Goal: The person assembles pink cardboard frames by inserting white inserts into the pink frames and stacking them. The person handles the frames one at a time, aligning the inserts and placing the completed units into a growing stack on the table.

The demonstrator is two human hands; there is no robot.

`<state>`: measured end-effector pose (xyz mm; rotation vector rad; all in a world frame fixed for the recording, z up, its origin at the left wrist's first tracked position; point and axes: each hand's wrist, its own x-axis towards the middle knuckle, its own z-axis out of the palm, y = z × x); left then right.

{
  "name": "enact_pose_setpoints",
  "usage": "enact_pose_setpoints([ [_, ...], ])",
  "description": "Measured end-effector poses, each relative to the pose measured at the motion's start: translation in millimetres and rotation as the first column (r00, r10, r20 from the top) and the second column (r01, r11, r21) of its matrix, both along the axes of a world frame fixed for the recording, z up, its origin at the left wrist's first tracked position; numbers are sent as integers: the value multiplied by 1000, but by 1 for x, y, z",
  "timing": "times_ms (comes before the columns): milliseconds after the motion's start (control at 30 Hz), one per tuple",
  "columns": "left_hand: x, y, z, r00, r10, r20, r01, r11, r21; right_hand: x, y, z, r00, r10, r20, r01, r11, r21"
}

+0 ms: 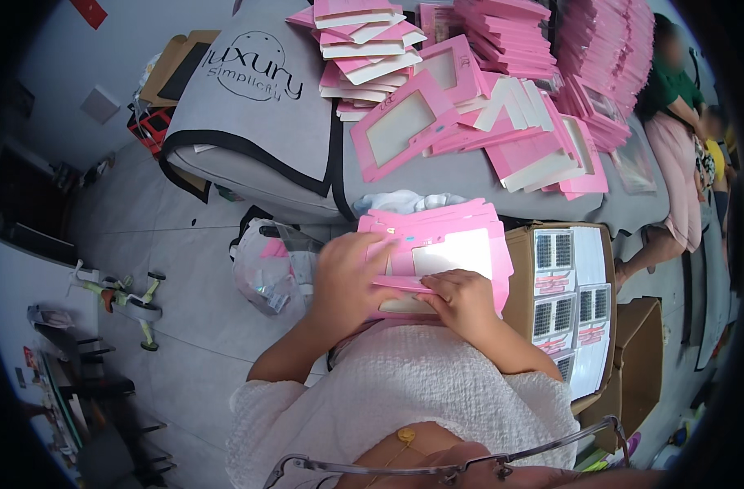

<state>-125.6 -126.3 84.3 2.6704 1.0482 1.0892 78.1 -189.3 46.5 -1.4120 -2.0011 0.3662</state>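
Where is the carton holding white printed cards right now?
In the head view, the carton is right of centre, between the person's right hand and a second brown box.

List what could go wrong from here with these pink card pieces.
The pink flap under the right hand could crease if pressed unevenly.
The fanned pink boxes near the front edge of the grey sofa might slide off if bumped.
The staggered stack at the back could topple, since its layers sit out of line.
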Motion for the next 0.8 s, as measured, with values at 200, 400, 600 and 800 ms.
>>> enact_pose_setpoints([
  [200,-1,-7,-27,948,-223,-229,115,906,-408,9,3,-2,994,92,59,-93,996,7],
  [400,-11,-11,-49,988,-137,-71,101,922,-373,39,-8,6,997,47,58,-47,999,-5],
  [600,-12,-10,-47,981,-162,-103,122,941,-315,32,-14,-13,1000,-17,13,16,1000,24],
  [800,5,-13,-35,964,-230,-137,174,927,-332,24,-7,-1,999,-24,41,27,996,-89],
])
